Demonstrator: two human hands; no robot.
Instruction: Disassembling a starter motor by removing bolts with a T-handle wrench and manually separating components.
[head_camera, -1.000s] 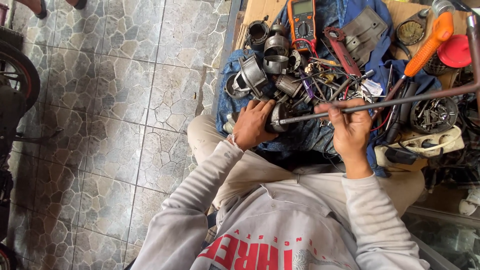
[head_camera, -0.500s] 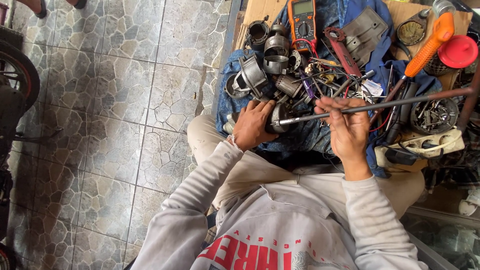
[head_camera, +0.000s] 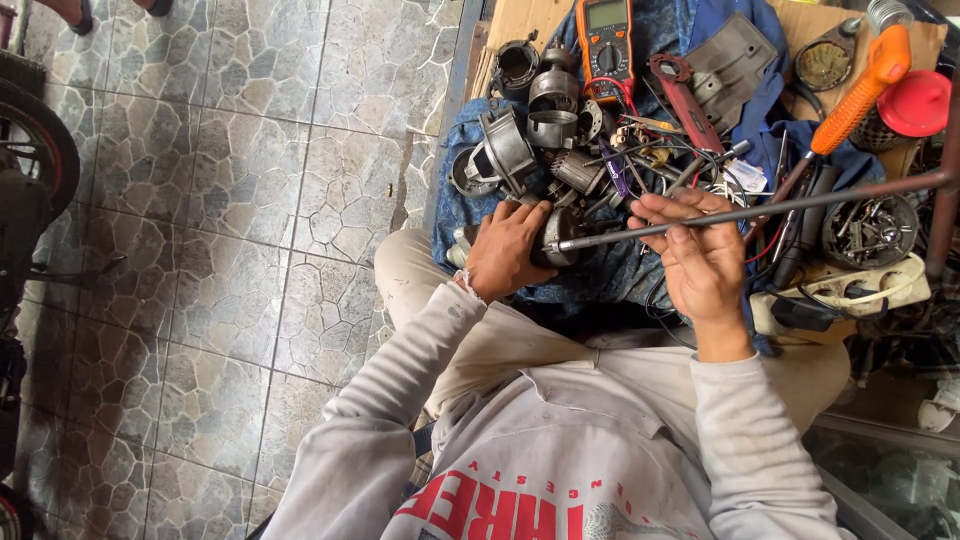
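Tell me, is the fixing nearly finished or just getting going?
Looks like the middle. Done: many round metal housings already lie apart on the blue cloth. In hand: the left hand steadies a small metal part while the right hand holds a long metal rod against it. Left: loose parts, wires and the orange meter lie scattered, nothing reassembled.

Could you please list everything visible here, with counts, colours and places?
long thin metal rod: one, grey, crossing the bench from centre to right edge
small round metal part: one, silver, at the rod's near end
orange handheld multimeter: one, top centre
cylindrical metal motor housings: several, grey, left of the pile
orange-handled tool: one, upper right
round red plastic lid: one, far right
blue cloth: one, under the parts
left hand: grip on the round part
right hand: grip on the rod
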